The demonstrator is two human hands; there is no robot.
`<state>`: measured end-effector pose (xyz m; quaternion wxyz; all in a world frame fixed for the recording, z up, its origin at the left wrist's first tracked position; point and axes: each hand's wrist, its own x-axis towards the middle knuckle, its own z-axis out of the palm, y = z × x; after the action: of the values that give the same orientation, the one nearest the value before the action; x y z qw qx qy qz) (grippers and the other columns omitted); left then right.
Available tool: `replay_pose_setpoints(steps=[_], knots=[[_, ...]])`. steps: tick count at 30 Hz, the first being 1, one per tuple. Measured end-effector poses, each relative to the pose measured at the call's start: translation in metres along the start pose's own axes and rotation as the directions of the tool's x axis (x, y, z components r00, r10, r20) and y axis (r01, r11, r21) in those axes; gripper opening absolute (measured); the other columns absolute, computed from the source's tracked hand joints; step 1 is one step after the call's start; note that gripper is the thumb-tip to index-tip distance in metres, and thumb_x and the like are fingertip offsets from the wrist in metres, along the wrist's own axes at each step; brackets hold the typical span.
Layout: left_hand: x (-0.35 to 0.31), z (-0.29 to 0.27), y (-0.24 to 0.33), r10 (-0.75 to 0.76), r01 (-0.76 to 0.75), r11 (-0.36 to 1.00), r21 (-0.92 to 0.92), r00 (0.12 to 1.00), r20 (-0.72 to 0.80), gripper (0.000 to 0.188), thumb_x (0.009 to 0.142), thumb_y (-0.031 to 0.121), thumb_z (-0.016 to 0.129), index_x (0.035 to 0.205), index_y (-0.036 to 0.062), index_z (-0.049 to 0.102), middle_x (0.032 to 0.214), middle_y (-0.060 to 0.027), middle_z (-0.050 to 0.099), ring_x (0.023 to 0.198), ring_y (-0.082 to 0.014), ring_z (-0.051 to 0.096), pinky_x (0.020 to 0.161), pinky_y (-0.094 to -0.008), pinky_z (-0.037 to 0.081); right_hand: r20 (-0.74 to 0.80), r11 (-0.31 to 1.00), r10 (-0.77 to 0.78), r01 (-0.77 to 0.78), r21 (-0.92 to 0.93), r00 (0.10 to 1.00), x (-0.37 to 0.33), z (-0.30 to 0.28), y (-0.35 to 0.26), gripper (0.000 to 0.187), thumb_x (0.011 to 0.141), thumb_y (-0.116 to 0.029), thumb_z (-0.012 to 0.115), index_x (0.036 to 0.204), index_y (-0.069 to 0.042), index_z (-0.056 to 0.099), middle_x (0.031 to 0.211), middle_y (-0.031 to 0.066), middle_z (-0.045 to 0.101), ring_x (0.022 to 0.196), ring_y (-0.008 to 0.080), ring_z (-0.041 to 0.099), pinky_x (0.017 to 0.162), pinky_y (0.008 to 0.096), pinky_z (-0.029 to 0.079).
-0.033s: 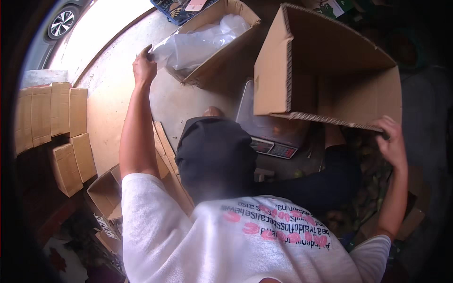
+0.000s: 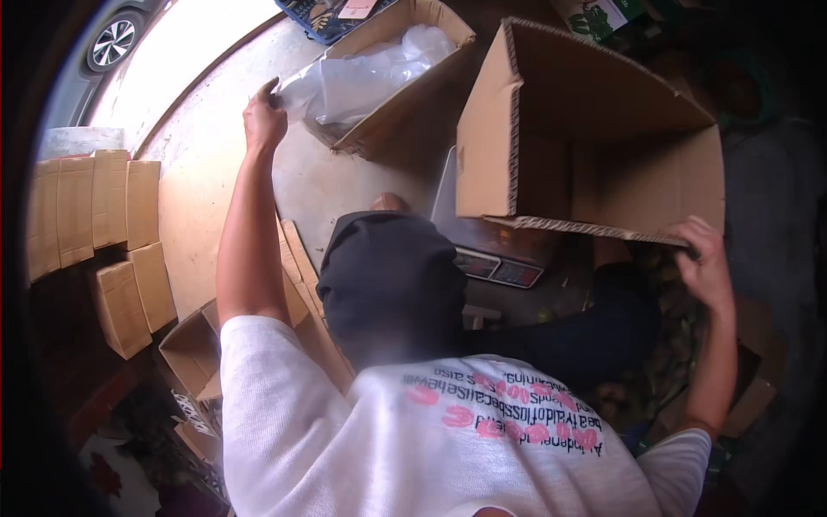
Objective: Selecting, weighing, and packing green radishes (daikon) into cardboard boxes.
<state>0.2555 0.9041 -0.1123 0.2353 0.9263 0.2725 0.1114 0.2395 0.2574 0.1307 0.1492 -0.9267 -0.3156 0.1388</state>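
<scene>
My left hand (image 2: 265, 121) is closed at the edge of a clear plastic bag (image 2: 370, 82), pinching its near corner. The rest of that bag lies crumpled inside a long open cardboard carton (image 2: 353, 136) on the floor. With my right hand (image 2: 705, 263) I grip the lower rim of a large open cardboard box (image 2: 487, 146), which is tilted so that its hollow inside faces me. Beneath this box is a weighing scale (image 2: 500, 269) with a flat platform, partly hidden by the box.
Brown cardboard boxes (image 2: 108, 207) are stacked at the left. Beside my left arm stands another open carton (image 2: 191, 349), with folded cardboard near it. A blue patterned basket (image 2: 314, 19) sits at the top. Produce lies in shadow by my right leg (image 2: 568, 345).
The large box and my right hand on it have shifted slightly left, with the box's top edge lower. My left hand and the plastic bag stay almost where they were.
</scene>
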Motion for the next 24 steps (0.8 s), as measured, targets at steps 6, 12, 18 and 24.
replay_pose_setpoints(steps=[6,12,18,24], knots=[[-0.001,-0.021,0.006,0.017,-0.012,0.998,-0.055,0.996,0.093,0.031,0.087,0.012,0.064,0.116,0.0077,0.071,0.101,-0.0165,0.073,0.097,-0.0291,0.070,0.088,-0.0376,0.052,0.003,0.997,0.060,-0.060,0.040,0.998,-0.033,0.075,-0.051,0.032,0.063,0.009,0.064,0.093,-0.001,0.068,0.088,0.0141,0.066,0.086,0.0340,0.063,0.074,0.0417,0.052],[-0.004,-0.049,0.044,-0.119,0.107,0.992,0.067,0.973,0.199,0.041,0.080,0.052,0.075,0.086,0.0114,0.077,0.079,-0.0035,0.074,0.076,-0.0197,0.070,0.072,-0.0357,0.053,0.036,0.989,0.146,-0.146,-0.005,0.989,-0.052,0.096,-0.088,0.041,0.064,0.005,0.069,0.104,-0.004,0.069,0.095,0.0139,0.067,0.091,0.0334,0.063,0.079,0.0421,0.052],[0.006,-0.082,0.070,0.285,-0.268,0.923,-0.276,0.958,0.024,0.023,0.086,0.024,0.075,0.091,0.0020,0.075,0.078,-0.0076,0.072,0.074,-0.0122,0.067,0.070,-0.0284,0.053,0.097,0.983,0.120,-0.131,0.125,0.988,0.011,0.024,-0.129,0.060,0.066,-0.002,0.075,0.124,-0.003,0.062,0.101,0.0178,0.065,0.094,0.0353,0.062,0.087,0.0404,0.050],[0.026,-0.107,0.139,0.551,-0.504,0.690,-0.519,0.831,-0.075,0.025,0.089,0.004,0.068,0.114,0.0030,0.068,0.100,-0.0071,0.073,0.091,-0.0133,0.069,0.082,-0.0282,0.055,-0.227,0.949,-0.202,0.248,0.193,0.953,0.177,0.004,-0.153,0.032,0.079,-0.011,0.071,0.109,0.000,0.067,0.099,0.0121,0.070,0.093,0.0216,0.068,0.081,0.0333,0.052]])
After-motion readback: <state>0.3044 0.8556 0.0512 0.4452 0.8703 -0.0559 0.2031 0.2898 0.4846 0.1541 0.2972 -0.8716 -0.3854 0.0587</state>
